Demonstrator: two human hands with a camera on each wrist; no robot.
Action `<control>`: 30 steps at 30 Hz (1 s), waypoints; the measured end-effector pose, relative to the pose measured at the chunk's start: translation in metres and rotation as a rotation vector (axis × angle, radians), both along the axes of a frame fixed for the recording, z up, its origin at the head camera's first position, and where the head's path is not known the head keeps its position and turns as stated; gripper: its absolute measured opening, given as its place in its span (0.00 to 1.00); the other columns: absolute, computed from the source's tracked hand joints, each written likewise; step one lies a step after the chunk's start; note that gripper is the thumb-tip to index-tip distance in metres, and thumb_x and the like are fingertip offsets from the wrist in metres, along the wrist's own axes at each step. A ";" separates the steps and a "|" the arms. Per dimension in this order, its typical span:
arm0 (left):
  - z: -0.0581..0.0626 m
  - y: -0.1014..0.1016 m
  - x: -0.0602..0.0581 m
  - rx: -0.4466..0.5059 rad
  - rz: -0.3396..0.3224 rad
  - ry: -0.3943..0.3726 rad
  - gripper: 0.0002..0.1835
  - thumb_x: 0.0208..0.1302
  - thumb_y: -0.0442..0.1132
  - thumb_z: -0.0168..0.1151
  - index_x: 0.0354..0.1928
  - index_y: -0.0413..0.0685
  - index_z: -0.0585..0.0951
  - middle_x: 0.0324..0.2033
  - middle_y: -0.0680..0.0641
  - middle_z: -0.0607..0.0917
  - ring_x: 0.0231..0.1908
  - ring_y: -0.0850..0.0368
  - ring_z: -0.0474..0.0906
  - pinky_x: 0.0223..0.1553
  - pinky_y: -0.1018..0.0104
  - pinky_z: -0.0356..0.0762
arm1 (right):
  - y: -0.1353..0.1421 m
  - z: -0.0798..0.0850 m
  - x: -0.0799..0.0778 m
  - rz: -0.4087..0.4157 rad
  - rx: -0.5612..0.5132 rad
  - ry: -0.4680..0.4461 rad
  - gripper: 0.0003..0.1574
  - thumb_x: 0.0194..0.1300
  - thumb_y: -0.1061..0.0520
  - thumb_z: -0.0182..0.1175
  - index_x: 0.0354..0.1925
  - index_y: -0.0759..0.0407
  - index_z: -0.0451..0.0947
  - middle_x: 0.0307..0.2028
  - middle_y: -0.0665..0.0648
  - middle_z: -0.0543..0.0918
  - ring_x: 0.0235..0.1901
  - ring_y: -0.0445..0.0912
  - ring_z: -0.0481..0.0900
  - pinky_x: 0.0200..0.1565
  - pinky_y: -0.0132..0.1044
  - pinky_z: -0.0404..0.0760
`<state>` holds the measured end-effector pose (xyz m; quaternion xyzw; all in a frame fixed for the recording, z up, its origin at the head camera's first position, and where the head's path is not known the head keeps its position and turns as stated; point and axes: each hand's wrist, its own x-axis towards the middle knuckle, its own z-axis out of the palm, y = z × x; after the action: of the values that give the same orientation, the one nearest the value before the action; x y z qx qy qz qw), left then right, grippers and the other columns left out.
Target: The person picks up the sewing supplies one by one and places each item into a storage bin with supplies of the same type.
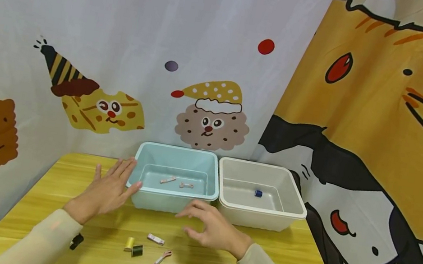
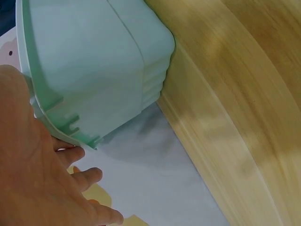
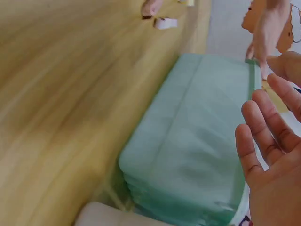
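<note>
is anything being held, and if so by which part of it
Nothing is held: the right hand is empty, and the left hand is open beside the blue bin.

Beneath the left hand (image 1: 106,191) and right hand (image 1: 213,228) lies a yellow wood-grain table (image 1: 103,250); beyond them hangs a pale dotted cloth (image 1: 129,24); to their right, an orange cartoon-animal cloth (image 1: 366,109); soft shadows fall under them.

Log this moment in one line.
right grip: empty | left grip: at light-blue rectangular plastic bin | inside: two slim pinkish objects | cream rectangular plastic bin: blue spool | yellow wooden table: yellow spool, green spool, two pinkish objects
</note>
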<state>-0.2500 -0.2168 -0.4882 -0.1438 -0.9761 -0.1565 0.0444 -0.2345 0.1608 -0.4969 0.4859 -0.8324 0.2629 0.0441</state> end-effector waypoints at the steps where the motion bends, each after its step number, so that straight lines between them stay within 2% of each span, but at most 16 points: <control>1: 0.000 0.000 0.000 0.001 0.000 -0.001 0.49 0.94 0.69 0.44 0.95 0.40 0.54 0.95 0.36 0.55 0.93 0.24 0.52 0.79 0.01 0.39 | -0.001 -0.002 0.001 0.006 0.007 -0.008 0.25 0.77 0.56 0.78 0.69 0.51 0.89 0.62 0.49 0.89 0.61 0.47 0.91 0.68 0.37 0.90; 8: -0.001 -0.002 -0.001 0.001 -0.005 -0.002 0.49 0.93 0.70 0.43 0.96 0.40 0.53 0.95 0.36 0.54 0.93 0.24 0.52 0.79 0.01 0.39 | -0.008 -0.014 0.006 0.018 0.103 -0.131 0.27 0.79 0.51 0.77 0.72 0.43 0.86 0.66 0.47 0.87 0.65 0.43 0.88 0.72 0.39 0.88; 13: 0.000 -0.002 -0.001 -0.007 -0.007 0.002 0.49 0.94 0.69 0.43 0.96 0.40 0.53 0.95 0.36 0.54 0.92 0.24 0.53 0.79 0.01 0.41 | -0.011 -0.025 0.007 0.051 0.154 -0.184 0.27 0.80 0.51 0.77 0.72 0.44 0.86 0.67 0.47 0.86 0.63 0.42 0.89 0.69 0.39 0.90; 18: 0.000 -0.001 -0.001 -0.006 -0.008 -0.002 0.49 0.94 0.70 0.42 0.96 0.41 0.52 0.95 0.36 0.54 0.93 0.24 0.53 0.79 0.01 0.40 | -0.013 -0.036 0.008 0.082 0.215 -0.193 0.27 0.80 0.46 0.77 0.72 0.43 0.87 0.67 0.44 0.87 0.65 0.38 0.86 0.71 0.34 0.85; 22: 0.000 -0.001 -0.001 -0.007 -0.007 -0.003 0.49 0.94 0.70 0.42 0.96 0.41 0.52 0.95 0.36 0.54 0.93 0.24 0.53 0.79 0.01 0.40 | -0.016 -0.043 0.008 0.110 0.264 -0.209 0.30 0.79 0.43 0.78 0.74 0.42 0.86 0.66 0.45 0.87 0.62 0.35 0.87 0.69 0.30 0.84; 30: 0.000 -0.002 -0.002 -0.013 -0.006 0.003 0.48 0.94 0.66 0.46 0.96 0.40 0.53 0.95 0.36 0.54 0.93 0.25 0.53 0.79 0.01 0.41 | -0.022 -0.056 0.005 0.114 0.304 -0.189 0.40 0.68 0.36 0.86 0.74 0.35 0.86 0.63 0.41 0.87 0.59 0.30 0.84 0.63 0.23 0.81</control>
<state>-0.2523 -0.2189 -0.4882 -0.1471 -0.9766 -0.1502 0.0445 -0.2292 0.1390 -0.5531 0.5066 -0.8340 0.1807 -0.1231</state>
